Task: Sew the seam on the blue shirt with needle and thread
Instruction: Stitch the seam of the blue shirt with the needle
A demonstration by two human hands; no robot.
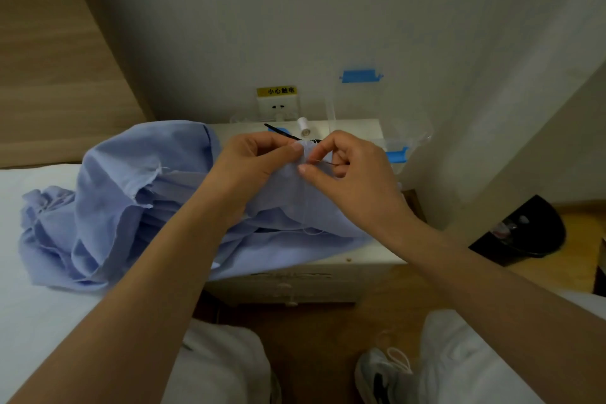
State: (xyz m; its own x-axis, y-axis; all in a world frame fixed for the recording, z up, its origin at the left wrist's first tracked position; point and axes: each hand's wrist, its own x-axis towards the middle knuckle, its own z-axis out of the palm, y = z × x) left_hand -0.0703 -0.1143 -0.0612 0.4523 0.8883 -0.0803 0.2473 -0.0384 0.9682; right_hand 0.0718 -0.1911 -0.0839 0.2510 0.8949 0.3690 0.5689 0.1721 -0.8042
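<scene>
Mid-stitch: left hand (255,161) pinches shirt (108,207) fold, right hand (360,170) at its 3 o'clock pinches needle (324,162) (thread (305,207) trails toward 6); stitches seemingly few, seam unfinished.

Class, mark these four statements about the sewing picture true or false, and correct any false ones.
1. The left hand pinches the blue shirt. True.
2. The right hand holds nothing. False: it pinches the needle.
3. The white thread spool lies on the bed. False: it sits on the white nightstand, behind the hands.
4. A yellow label sits above the wall socket. True.
</scene>
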